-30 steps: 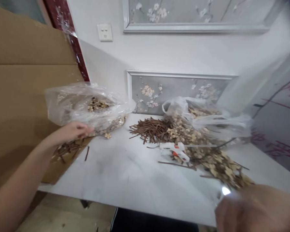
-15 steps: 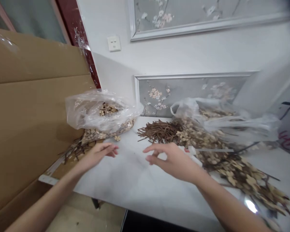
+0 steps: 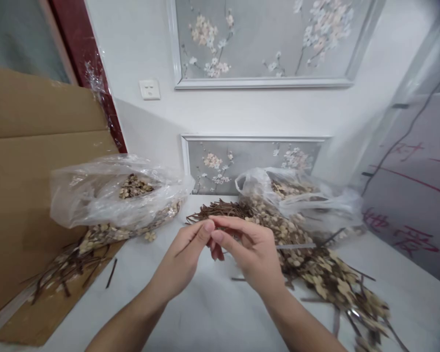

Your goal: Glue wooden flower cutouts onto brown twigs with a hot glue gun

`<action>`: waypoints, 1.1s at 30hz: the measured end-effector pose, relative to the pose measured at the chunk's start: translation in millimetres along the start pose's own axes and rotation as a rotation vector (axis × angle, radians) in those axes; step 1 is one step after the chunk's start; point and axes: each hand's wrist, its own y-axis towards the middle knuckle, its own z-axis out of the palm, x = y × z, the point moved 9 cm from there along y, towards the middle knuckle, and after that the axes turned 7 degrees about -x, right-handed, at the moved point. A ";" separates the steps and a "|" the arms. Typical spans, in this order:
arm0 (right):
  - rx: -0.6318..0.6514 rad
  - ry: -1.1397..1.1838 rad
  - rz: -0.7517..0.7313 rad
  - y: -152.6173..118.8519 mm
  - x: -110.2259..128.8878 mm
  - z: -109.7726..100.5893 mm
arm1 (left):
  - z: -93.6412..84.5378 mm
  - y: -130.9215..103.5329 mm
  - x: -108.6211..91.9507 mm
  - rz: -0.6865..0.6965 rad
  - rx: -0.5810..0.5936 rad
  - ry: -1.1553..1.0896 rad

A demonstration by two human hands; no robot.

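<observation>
Left hand (image 3: 185,259) and right hand (image 3: 254,252) meet, fingertips touching.

head: worn on head | faces forward, down | near, above the table (image 3: 198,313)

Front-left of stick pile (image 3: 225,209): open worktop (image 3: 150,266), one loose stick (image 3: 111,273) lying low | left: bulging plastic bag (image 3: 106,195) | behind: wall (image 3: 242,113) | right: handled bag (image 3: 315,200), flower heap (image 3: 326,274) spreading nearer, blocking low passage
</observation>
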 end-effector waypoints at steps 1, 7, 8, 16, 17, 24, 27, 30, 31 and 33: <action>-0.017 -0.027 -0.020 0.2 0.9 -2.1 | 0.4 0.6 -0.9 0.010 -0.014 0.017; -0.040 -0.467 -0.383 -5.7 25.7 -3.5 | 0.4 2.6 3.8 0.041 -0.038 0.154; -0.016 -0.547 -0.469 -7.7 30.4 0.2 | 0.3 3.3 6.1 0.039 -0.034 0.161; 0.157 -0.649 -0.565 -4.4 27.2 13.8 | -0.2 5.6 13.5 -0.012 0.029 0.147; 0.167 -0.641 -0.548 -3.8 25.9 13.7 | -0.1 5.6 13.8 -0.021 0.045 0.147; 0.141 -0.602 -0.460 -1.5 17.9 7.6 | -1.4 6.4 16.3 -0.054 0.117 0.123; 0.086 -0.573 -0.374 3.0 9.4 1.0 | -6.5 6.5 16.3 -0.061 0.103 0.136; 0.045 -0.527 -0.266 7.1 -1.0 -4.1 | -11.5 7.6 14.8 -0.051 0.089 0.158; 0.044 -0.492 -0.242 7.7 -3.2 -4.5 | -12.3 8.3 14.2 -0.041 0.087 0.166; 0.061 -0.418 -0.216 7.6 -5.2 -2.7 | -13.5 10.0 13.6 -0.021 0.074 0.197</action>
